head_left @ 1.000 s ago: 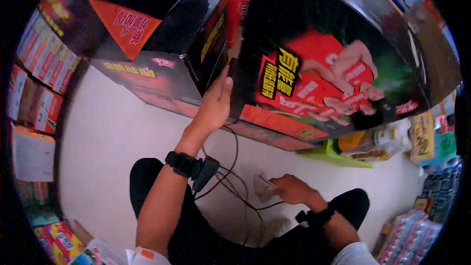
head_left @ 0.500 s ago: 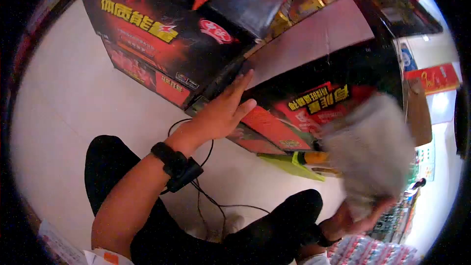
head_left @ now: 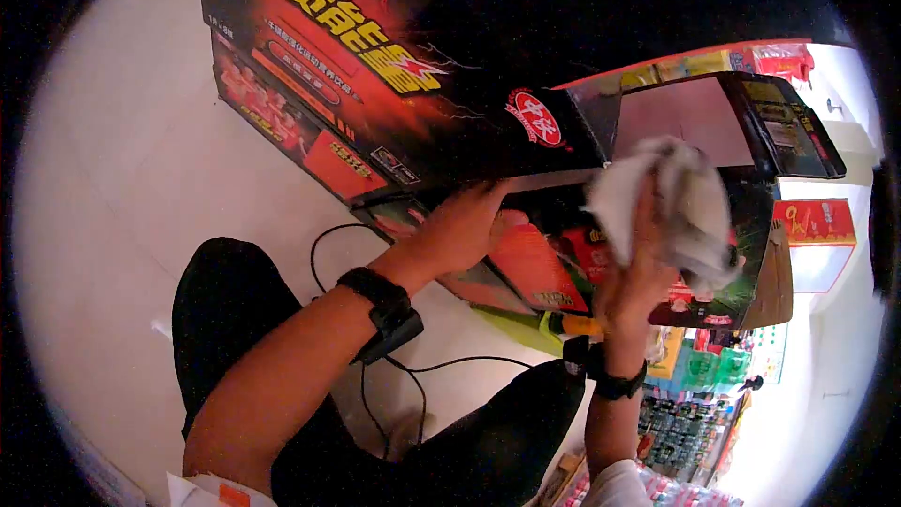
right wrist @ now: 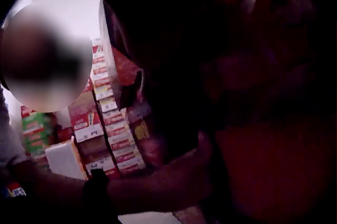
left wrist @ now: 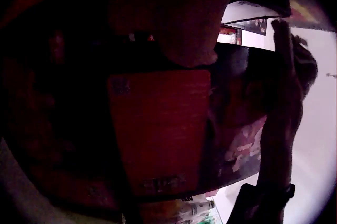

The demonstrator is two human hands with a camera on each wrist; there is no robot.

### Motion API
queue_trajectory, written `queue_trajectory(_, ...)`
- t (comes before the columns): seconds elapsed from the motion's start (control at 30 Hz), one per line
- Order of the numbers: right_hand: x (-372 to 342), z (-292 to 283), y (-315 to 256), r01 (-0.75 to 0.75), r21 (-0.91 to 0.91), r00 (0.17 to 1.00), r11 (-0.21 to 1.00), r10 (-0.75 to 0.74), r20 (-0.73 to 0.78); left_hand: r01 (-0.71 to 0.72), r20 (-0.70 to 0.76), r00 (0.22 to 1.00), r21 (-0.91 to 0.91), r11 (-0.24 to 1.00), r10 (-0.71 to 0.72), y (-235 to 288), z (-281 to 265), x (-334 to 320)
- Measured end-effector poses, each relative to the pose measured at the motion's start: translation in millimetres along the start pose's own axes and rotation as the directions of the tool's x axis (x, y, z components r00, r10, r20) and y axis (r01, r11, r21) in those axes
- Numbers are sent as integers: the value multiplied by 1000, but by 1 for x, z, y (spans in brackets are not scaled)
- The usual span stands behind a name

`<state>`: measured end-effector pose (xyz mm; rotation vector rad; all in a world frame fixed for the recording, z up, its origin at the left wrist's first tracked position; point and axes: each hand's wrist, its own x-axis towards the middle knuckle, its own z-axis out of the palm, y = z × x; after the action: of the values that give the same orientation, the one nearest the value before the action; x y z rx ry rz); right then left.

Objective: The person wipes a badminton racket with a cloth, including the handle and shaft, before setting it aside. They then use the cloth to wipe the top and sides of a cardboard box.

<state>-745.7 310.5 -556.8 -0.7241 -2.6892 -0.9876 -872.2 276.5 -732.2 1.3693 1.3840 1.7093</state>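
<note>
In the head view my left hand (head_left: 465,230) lies against the lower edge of a large black and red carton (head_left: 488,103), where it meets a second printed carton (head_left: 535,258); its fingertips are partly hidden. My right hand (head_left: 638,272) is raised in front of the second carton and grips a crumpled whitish cloth (head_left: 699,216), blurred. The left wrist view is dark, with my left hand (left wrist: 174,24) above a red panel (left wrist: 160,129) and my right hand (left wrist: 289,61) at the right. The right wrist view shows my left hand (right wrist: 181,179) beside dark carton surfaces.
Black cable (head_left: 460,360) loops over the pale floor (head_left: 122,188) near my knees. A yellow-green container (head_left: 516,327) stands below the cartons. Shelved goods (head_left: 680,427) are at the lower right, a red and white box (head_left: 817,225) farther right. Stacked packets (right wrist: 124,145) show in the right wrist view.
My right hand has risen from low by my knee, bringing the cloth up before the carton. The black carton now leans farther over the second one, and my left hand stays at its lower edge.
</note>
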Motion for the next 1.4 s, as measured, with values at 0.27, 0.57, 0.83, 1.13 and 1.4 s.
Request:
queue_trajectory(0.27,-26,28,-12,102,433,993,896,-120,13,-75,-102,992,-8,997,74,2,3,1)
queue_trajectory(0.57,-16,-19,-42,-222,928,936,300,333,117,-8,20,1000,77,997,7,-18,16,1)
queue_trajectory(0.83,38,-80,-25,-58,551,914,-832,178,365,50,4,999,297,954,-54,14,-5,-17)
queue_trajectory(1.13,48,-20,-72,-129,703,969,699,241,-62,35,410,864,530,847,-292,37,-68,-32)
queue_trajectory(1.4,57,-19,-89,18,467,974,884,89,-207,220,-25,960,683,697,-279,42,-123,-27)
